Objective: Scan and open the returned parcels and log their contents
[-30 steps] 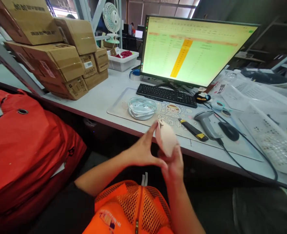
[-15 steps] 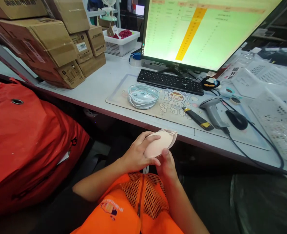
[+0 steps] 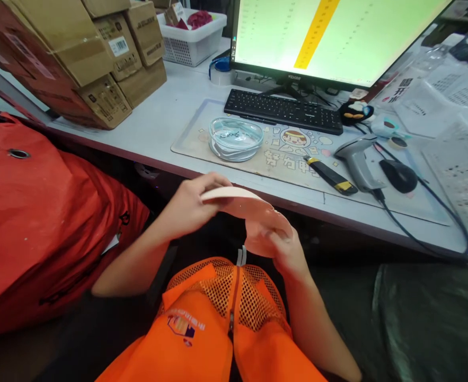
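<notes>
Holding in both hands, in the air between the front edge of the white table [image 3: 150, 124] and the bright orange vest with mesh panels [image 3: 202, 339]: one thin, pale beige, soft-looking piece with two curved cups [image 3: 237, 205]. Turning the hollow side mostly towards the body. Being held by one end in each hand, seemingly for spreading the cups apart and leaving the join in the middle uncovered.

Gripping the outer end of the piece with the left hand [image 3: 192, 207], curling the fingers over the rim, nearly closed; not revealing the thumb clearly. Pinching the other cup with the right hand [image 3: 291, 249], pressing the thumb against the hollow face and presumably backing it with the hidden fingers; parting thumb and fingers only slightly.

Including, on the beige printed desk mat with a pale blue border [image 3: 196, 127]: one clear, rounded plastic case with dark lettering [image 3: 236, 139], probably sitting near the front for easy reach. Adding, to its right and well apart: one black-and-yellow utility knife [image 3: 331, 176], one grey handheld scanner [image 3: 359, 162], one black mouse [image 3: 398, 175], seemingly grouped for the right hand. Placing behind: one black keyboard [image 3: 283, 110], below one lit flat monitor [image 3: 277, 32].
</notes>
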